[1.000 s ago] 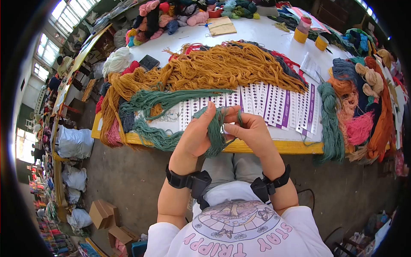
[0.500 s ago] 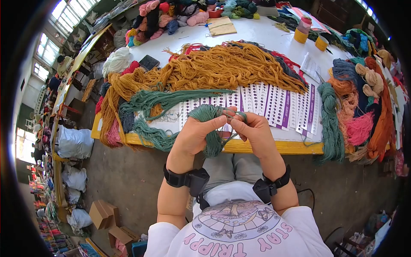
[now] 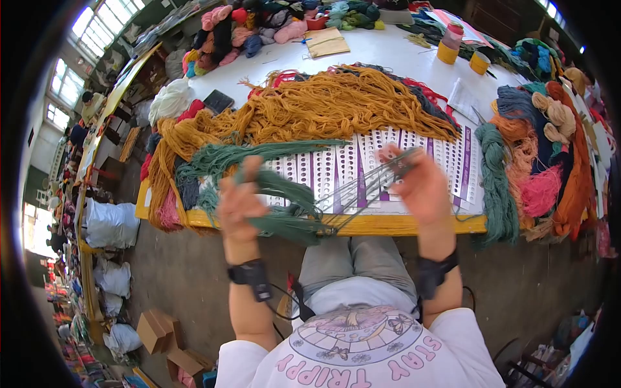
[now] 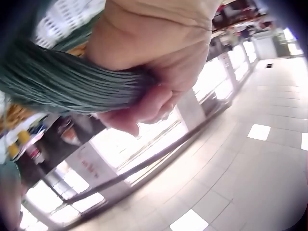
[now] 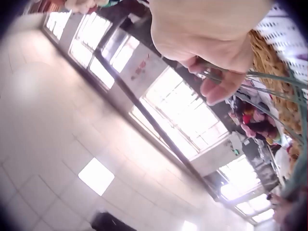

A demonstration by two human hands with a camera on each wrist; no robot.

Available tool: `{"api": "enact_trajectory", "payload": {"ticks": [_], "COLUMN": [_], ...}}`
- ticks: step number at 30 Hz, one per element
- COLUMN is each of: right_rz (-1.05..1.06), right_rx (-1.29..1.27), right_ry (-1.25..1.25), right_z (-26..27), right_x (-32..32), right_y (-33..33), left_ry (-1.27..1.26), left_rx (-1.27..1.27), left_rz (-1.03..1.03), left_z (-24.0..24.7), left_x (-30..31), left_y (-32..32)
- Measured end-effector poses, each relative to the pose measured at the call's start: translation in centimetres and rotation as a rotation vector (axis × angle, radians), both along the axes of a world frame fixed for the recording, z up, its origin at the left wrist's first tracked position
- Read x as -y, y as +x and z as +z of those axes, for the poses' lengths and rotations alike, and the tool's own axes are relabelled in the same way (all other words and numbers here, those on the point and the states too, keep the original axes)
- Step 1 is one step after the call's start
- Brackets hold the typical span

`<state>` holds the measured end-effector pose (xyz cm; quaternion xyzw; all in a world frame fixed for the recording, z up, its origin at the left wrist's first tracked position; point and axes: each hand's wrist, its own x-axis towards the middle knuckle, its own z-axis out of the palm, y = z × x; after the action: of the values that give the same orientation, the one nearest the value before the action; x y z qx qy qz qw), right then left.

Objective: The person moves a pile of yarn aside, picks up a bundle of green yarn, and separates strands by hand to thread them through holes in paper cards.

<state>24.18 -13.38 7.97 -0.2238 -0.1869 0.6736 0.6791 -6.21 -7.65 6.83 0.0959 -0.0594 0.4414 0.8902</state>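
Note:
A green yarn bundle [image 3: 288,223] stretches between the two hands above the table's front edge. The left hand [image 3: 242,204] is blurred in the head view; in the left wrist view its fingers curl around the thick green bundle [image 4: 82,86]. Thin strands [image 3: 362,194] run from the bundle to the right hand [image 3: 420,184], whose curled fingers grip them in the right wrist view, where a few green strands [image 5: 274,84] trail from the fingers. More green yarn [image 3: 220,155] lies on the table at the left, behind the left hand.
Mustard yarn [image 3: 323,107] is heaped across the table, behind white cards with punched holes [image 3: 375,145]. A green skein [image 3: 495,181] and an orange and pink yarn pile [image 3: 543,161] hang at the right edge. A phone [image 3: 218,101], paint-like jars [image 3: 448,48] and a wooden piece [image 3: 326,42] stand farther back.
The hands have moved apart, left hand leftward and right hand rightward. The green bundle, gathered between them before, is now drawn out, with thin strands pulled toward the right hand.

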Motion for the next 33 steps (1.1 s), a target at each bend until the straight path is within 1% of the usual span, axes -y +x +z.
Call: {"api": "enact_trajectory", "payload": {"ticks": [1,2,3,4,5,6,7,8,9,10,11,14,16,17,18,19,20,21,22,23,24,25,26,27,28,30,32,33], "right_rz": [-0.001,-0.001,-0.04,-0.239,-0.296,-0.576,-0.884,-0.945,-1.087,-1.319,-1.382,-1.508,-1.552,-1.559,-1.561,-1.555,-1.641,-1.64,-1.718,-1.764,-1.802,-1.81,-1.795,-1.783,-1.715,-1.485,-1.059,-0.812], "right_rx": [-0.134,-0.373,-0.472,-0.345,-0.435,-0.157,-0.04,0.513,1.443,1.922,1.772,1.306,0.987,1.05,1.111,1.175,1.163,1.309,1.338,1.384,1.435,1.489,1.535,1.53,1.467,1.181,0.936,0.869], "right_ry": [0.051,0.113,0.098,0.043,0.038,-0.002,-0.102,-0.087,-0.377,-0.577,-0.478,-0.2,-0.034,-0.148,-0.264,-0.379,-0.311,-0.348,-0.396,-0.46,-0.526,-0.556,-0.561,-0.512,-0.411,-0.189,-0.121,-0.134], "right_z": [-1.6,-2.4,-2.1,-1.9,-2.8,-3.1,-3.7,-1.8,0.4,2.6,3.8,6.1,7.1,7.6,7.9,8.4,8.9,8.4,9.1,9.5,9.6,9.5,9.0,8.9,8.6,7.0,4.3,2.7], "right_x": [-0.1,0.3,1.3,2.4,4.1,6.1,8.5,10.0,11.4,12.8,11.1,4.6,2.6,2.1,1.9,1.7,2.8,5.5,7.4,8.6,9.4,9.4,9.1,7.8,5.5,-0.9,-6.9,-9.3], "right_y": [4.1,8.3,12.7,17.5,23.9,30.4,38.1,39.1,39.7,40.1,40.9,44.1,45.7,46.5,47.7,49.1,50.7,57.7,58.8,58.9,58.7,58.4,58.0,56.5,53.9,45.4,33.3,27.2], "left_ry": [-0.019,-0.003,-0.075,-0.127,-0.263,-0.292,-0.434,-0.486,-0.484,-0.4,-0.315,-0.073,-0.053,-0.038,0.01,-0.17,-0.359,-0.42,-0.506,-0.477,-0.388,-0.402,-0.241,-0.086,-0.019,0.117,0.182,0.186], "left_rx": [0.076,0.029,-0.047,-0.081,-0.124,-0.16,-0.383,-0.354,-0.33,-0.318,-0.304,-0.261,-0.344,-0.384,-0.482,-0.627,-0.771,-0.73,-0.817,-0.725,-0.667,-0.644,-0.619,-0.586,-0.465,-0.226,-0.164,-0.132], "left_rz": [0.17,0.319,0.489,0.617,0.795,0.826,1.103,1.132,1.151,1.116,1.081,0.804,0.839,0.859,0.895,1.103,1.302,1.333,1.43,1.467,1.442,1.51,1.353,1.191,1.067,0.823,0.611,0.505], "left_z": [-0.3,-0.8,-2.2,-3.9,-5.1,-5.3,-5.8,-5.5,-4.7,-3.8,-2.7,0.8,0.9,0.8,-1.1,-1.4,-1.6,-1.8,-1.1,-2.1,-2.3,-0.7,0.2,0.9,2.3,5.2,5.8,4.8], "left_x": [-0.2,-0.6,-0.8,-0.8,-0.2,0.8,1.5,2.6,3.3,3.3,3.2,0.5,-1.5,-2.4,-2.9,-2.4,-1.7,-0.3,0.9,2.5,3.8,4.2,4.2,4.2,3.6,1.2,-0.8,-1.9], "left_y": [-2.8,-6.6,-11.6,-17.2,-22.5,-26.8,-30.6,-33.4,-34.5,-33.9,-32.7,-21.7,-19.1,-18.6,-22.8,-25.1,-27.0,-29.3,-29.6,-33.1,-35.0,-32.6,-31.5,-30.3,-26.8,-16.3,-8.2,-4.9]}}
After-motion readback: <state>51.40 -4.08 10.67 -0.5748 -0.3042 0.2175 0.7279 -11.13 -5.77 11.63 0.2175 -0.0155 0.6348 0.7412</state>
